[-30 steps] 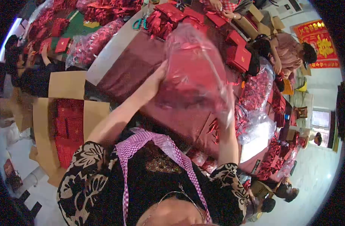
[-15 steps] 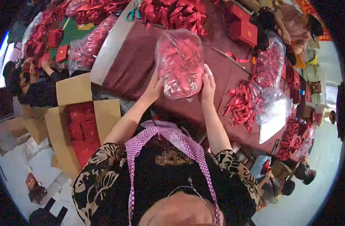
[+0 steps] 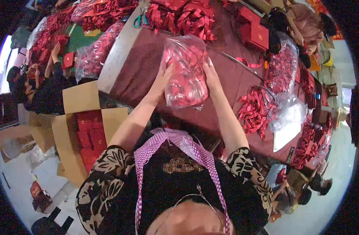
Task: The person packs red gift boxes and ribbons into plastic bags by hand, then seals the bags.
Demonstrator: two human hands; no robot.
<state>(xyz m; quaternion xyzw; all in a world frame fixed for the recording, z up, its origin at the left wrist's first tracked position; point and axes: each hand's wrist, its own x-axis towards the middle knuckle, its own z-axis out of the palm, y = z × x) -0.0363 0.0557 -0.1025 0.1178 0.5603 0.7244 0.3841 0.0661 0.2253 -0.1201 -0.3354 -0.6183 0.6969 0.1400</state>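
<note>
Between my hands is a clear plastic bag (image 3: 185, 74) packed with red ribbon-like pieces, above the dark red cloth of the table (image 3: 138, 62). My left hand (image 3: 162, 84) presses on the bag's left side, and my right hand (image 3: 212, 78) is on its right side, so the bag is held from both sides. Loose red ribbons (image 3: 255, 111) lie on the table to the right, beside a crumpled clear plastic bag (image 3: 289, 111).
An open cardboard box (image 3: 80, 98) with red boxes inside stands at left. Teal scissors (image 3: 140, 19) and piled red ribbons (image 3: 193, 17) lie at the table's far side. Red boxes (image 3: 259, 35) are at upper right. Co-workers (image 3: 50, 88) are at left and right.
The bag has tilted and come slightly lower, and its plastic looks more bunched. Both hands have shifted up along its sides. A co-worker's arm at the left has risen.
</note>
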